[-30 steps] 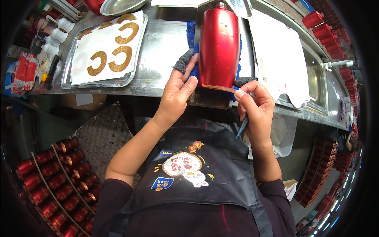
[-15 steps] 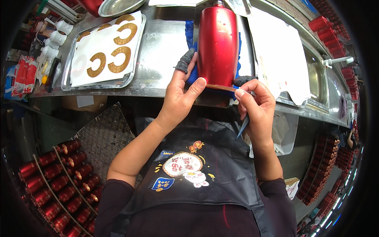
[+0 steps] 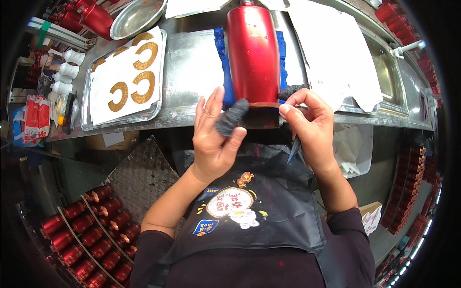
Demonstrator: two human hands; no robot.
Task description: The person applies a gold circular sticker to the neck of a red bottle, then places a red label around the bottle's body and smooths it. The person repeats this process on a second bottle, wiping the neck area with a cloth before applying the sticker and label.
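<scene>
A glossy red bottle (image 3: pixel 254 55) lies on a blue cloth (image 3: pixel 283 50), its base toward me. A narrow brownish-gold strip (image 3: pixel 264 104) runs along the base's edge. My left hand (image 3: pixel 209 144) is off the bottle, left of its base, fingers apart and holding nothing. A black finger cot covers one of its fingers. My right hand (image 3: pixel 316 125) is closed at the right of the base, thumb and a finger by the strip's end. Out of its palm juts the dark, pointed end of what looks like tweezers (image 3: pixel 294 150). Another black cot shows on this hand.
On the left, a metal tray (image 3: pixel 161 81) bears white sheets with gold C-shaped stickers (image 3: pixel 143 87). A metal bowl (image 3: pixel 138 19) sits behind it. Right of the bottle lies white paper (image 3: pixel 331 57), near a sink (image 3: pixel 384 72). Racked red bottles (image 3: pixel 91 235) stand below left.
My left hand has let go of the bottle's left side and drawn back toward me, its fingers spreading. My right hand stays by the base. The whole view has shifted slightly.
</scene>
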